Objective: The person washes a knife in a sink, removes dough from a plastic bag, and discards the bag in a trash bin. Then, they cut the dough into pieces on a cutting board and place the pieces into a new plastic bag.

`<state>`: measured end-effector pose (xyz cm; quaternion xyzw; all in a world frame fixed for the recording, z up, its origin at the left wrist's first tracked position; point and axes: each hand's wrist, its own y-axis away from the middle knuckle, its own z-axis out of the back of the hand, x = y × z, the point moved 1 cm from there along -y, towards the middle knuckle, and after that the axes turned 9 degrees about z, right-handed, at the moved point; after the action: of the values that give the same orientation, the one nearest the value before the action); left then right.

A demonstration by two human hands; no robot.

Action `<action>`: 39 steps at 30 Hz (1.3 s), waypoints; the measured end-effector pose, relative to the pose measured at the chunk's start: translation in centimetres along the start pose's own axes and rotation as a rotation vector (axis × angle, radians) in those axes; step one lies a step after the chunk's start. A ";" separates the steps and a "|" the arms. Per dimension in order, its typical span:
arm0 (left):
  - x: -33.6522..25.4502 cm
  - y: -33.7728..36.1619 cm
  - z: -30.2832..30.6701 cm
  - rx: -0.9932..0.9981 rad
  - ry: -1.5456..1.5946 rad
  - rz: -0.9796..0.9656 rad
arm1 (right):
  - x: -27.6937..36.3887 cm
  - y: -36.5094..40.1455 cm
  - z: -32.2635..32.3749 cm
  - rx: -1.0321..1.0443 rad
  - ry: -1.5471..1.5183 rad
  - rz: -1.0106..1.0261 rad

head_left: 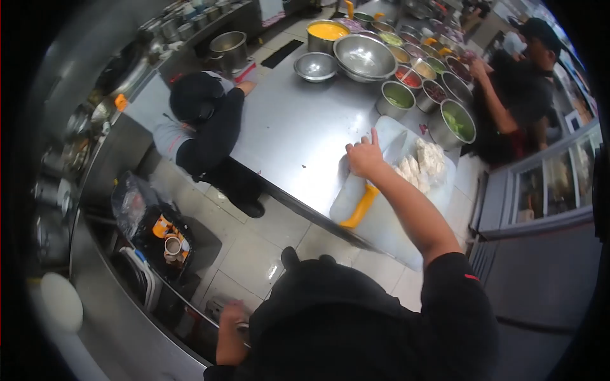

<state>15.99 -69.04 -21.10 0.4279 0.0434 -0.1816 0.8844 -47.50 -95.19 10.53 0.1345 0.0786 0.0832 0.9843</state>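
My right hand reaches over the white cutting board, one finger stretched out and the others partly bent; I see nothing held in it. A knife with a yellow handle lies on the board under my wrist. Its broad blade shows beyond my arm. Pale, lumpy pieces of food, some seemingly in clear plastic, lie to the right of the blade. My left hand hangs low at the left, blurred, beside a metal item I cannot make out. Its fingers do not show clearly.
Steel bowls and several containers of chopped ingredients stand at the table's far end. A co-worker bends at its left edge; another person stands at the right. A black bin sits at the left counter.
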 end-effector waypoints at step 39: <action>-13.2 39.8 -5.1 -1.024 1.299 1.129 | 63.0 2.2 -8.1 -0.076 -0.454 1.275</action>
<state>18.39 -38.81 8.24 -0.0304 0.3815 0.5744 0.7236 12.12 -79.41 -4.92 0.1341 -0.2276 0.6199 0.7389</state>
